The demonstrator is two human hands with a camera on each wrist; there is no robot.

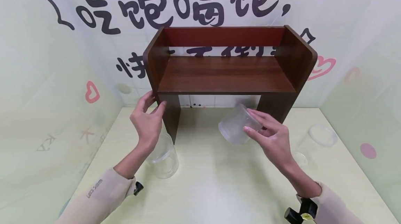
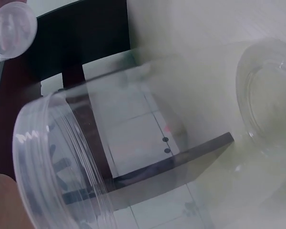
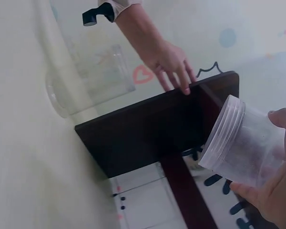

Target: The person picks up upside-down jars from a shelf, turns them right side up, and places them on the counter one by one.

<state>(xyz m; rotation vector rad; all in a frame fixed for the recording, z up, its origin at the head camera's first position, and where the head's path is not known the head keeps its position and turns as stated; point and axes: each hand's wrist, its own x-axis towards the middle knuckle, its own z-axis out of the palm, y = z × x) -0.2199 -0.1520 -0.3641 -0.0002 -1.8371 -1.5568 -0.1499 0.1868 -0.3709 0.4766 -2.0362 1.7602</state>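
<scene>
Two hands at a wooden shelf on the desk, right one holding a clear jar.

L to R: left hand [image 1: 148, 119] is up w/ fingers loosely spread, fingertips touching the front edge of the shelf [image 1: 225, 74] side panel, gripping nothing. Just below it a 2nd clear jar [image 1: 163, 159] stands upright on the desk [image 1: 219, 185], beside the shelf's left leg. Right hand [image 1: 272, 137] grips the clear jar [image 1: 238, 125], tilted, open mouth toward the left, held in the air in front of the shelf's lower opening. Far right, a round clear lid [image 1: 322, 135] lies flat on the desk, well apart from both jars.
</scene>
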